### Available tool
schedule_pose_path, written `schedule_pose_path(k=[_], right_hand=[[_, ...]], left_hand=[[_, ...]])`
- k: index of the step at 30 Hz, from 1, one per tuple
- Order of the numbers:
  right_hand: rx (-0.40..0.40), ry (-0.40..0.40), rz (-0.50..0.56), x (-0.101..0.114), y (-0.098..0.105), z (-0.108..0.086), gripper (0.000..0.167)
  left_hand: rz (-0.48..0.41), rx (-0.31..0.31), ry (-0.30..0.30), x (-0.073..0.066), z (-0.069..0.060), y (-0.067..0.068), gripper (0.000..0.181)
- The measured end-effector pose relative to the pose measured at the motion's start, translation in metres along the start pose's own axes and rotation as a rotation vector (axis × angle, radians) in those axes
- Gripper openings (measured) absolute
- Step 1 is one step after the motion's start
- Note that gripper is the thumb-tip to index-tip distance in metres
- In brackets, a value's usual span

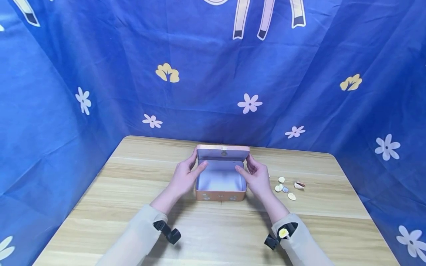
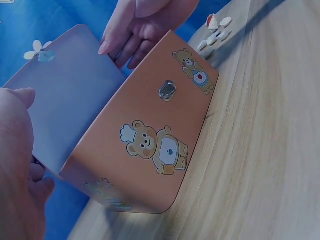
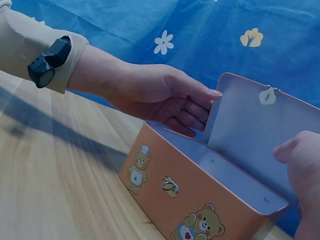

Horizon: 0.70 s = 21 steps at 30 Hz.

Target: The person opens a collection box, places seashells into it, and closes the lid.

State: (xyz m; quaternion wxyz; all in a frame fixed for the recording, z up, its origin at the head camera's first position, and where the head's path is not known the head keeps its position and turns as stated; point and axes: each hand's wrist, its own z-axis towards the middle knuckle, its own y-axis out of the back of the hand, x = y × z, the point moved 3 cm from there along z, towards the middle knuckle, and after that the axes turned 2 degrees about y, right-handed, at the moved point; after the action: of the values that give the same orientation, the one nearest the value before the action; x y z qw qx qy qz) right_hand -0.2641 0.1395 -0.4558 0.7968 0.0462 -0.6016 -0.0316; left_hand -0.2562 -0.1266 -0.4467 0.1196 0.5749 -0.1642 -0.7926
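An orange tin box (image 1: 213, 196) with teddy bear pictures stands on the table, its hinged lid (image 1: 223, 153) raised at the back. The pale inside of the box shows nothing in it. My left hand (image 1: 184, 175) grips the lid's left side, thumb toward the inner face and fingers behind the edge. On the opposite side, my right hand (image 1: 259, 178) holds the lid's right edge in a similar way. A metal clasp (image 2: 168, 90) sits on the box front in the left wrist view, and the lid's catch (image 3: 267, 96) shows in the right wrist view.
Several small shell-like pieces (image 1: 291, 196) lie on the wooden table (image 1: 219, 236) to the right of the box, one with a reddish-brown part (image 1: 299, 185). A blue patterned cloth (image 1: 206, 92) hangs behind the table and along both sides.
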Motion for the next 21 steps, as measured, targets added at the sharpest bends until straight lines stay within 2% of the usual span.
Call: schedule_pose_path(k=[10,15,21], right_hand=[[-0.009,-0.006,-0.051,0.000,-0.001,0.008,0.078],[-0.013,0.016,-0.065,-0.003,-0.001,0.013,0.079],[-0.014,0.033,-0.089,-0.011,0.001,0.019,0.082]], left_hand=[[0.060,0.019,-0.025,0.009,0.010,0.002,0.080],[0.096,0.036,-0.031,0.012,0.016,0.003,0.085],[0.068,0.061,-0.032,0.014,0.021,0.004,0.086]])
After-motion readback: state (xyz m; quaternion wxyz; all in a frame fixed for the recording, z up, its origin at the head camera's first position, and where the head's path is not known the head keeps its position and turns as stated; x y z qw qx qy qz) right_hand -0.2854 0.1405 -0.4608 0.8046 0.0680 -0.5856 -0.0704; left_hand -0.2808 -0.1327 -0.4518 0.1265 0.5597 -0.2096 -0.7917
